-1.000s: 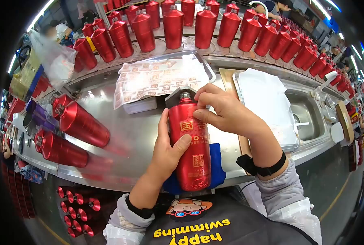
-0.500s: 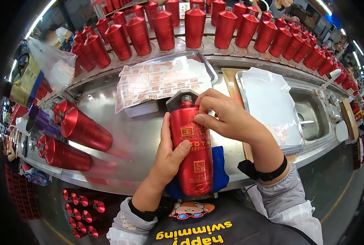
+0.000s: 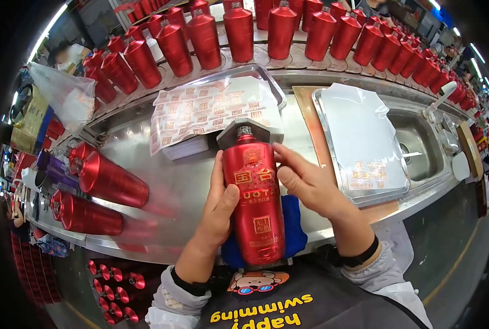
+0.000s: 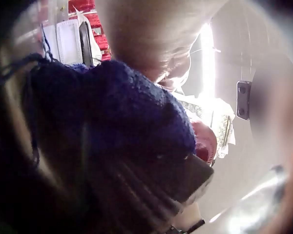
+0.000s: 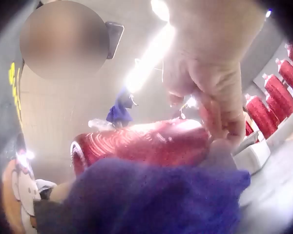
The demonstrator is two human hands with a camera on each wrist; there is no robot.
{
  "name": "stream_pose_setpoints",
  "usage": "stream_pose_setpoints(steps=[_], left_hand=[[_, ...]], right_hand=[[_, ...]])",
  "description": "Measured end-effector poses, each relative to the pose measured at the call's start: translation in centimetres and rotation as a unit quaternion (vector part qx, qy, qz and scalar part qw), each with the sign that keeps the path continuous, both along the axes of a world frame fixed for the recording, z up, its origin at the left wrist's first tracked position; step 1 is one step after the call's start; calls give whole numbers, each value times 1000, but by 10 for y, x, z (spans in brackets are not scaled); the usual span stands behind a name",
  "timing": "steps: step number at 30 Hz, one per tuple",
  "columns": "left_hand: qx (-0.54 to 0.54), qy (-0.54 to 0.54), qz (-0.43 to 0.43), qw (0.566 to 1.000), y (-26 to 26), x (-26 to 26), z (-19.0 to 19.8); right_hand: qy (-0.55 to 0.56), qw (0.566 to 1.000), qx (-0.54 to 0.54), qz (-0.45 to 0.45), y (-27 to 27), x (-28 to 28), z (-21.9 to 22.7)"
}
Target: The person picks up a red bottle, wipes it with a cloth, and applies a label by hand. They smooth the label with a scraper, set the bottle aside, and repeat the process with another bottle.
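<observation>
A red bottle point(image 3: 258, 214) with gold lettering lies tilted in front of the person, its lower end over a blue cloth point(image 3: 295, 222). Its neck rests by a dark grey angular holder point(image 3: 262, 133). My left hand point(image 3: 211, 211) grips the bottle's left side, fingers along the edge and thumb on the front. At the upper right side, my right hand point(image 3: 318, 189) is loosely spread, fingertips right at the bottle's edge. In the right wrist view the bottle point(image 5: 141, 144) lies above the blue cloth point(image 5: 151, 200). Blue cloth point(image 4: 112, 107) hides most of the left wrist view.
Several red bottles point(image 3: 114, 178) lie tilted at the left of the steel counter point(image 3: 170, 192). Behind it, more bottles point(image 3: 239, 33) line a curved conveyor. Printed sheets point(image 3: 206, 109) cover a tray; a white sheet point(image 3: 359, 131) covers another, beside a sink point(image 3: 419, 148).
My right hand has drawn away from the bottle's neck, down and to the right, and its fingers have loosened. The left hand keeps its hold. Bottles on the conveyor have shifted.
</observation>
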State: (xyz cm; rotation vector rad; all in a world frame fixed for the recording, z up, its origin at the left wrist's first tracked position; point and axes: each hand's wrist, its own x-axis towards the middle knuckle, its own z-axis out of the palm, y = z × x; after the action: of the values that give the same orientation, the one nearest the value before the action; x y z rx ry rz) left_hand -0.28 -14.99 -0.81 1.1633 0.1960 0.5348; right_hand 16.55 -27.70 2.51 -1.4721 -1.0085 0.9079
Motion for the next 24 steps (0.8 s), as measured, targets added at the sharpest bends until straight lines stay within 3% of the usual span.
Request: stream_pose_setpoints(steps=[3,4,24], left_hand=[[9,16,-2,1000,1,-2,5],[11,23,3,1000,1,-2,5],[-34,41,33,998,11,4,10]], right_hand=[[-30,997,72,14,4,-7,-30],[0,999,50,20,1,-6,-34],[-20,996,79,40,4,-7,-35]])
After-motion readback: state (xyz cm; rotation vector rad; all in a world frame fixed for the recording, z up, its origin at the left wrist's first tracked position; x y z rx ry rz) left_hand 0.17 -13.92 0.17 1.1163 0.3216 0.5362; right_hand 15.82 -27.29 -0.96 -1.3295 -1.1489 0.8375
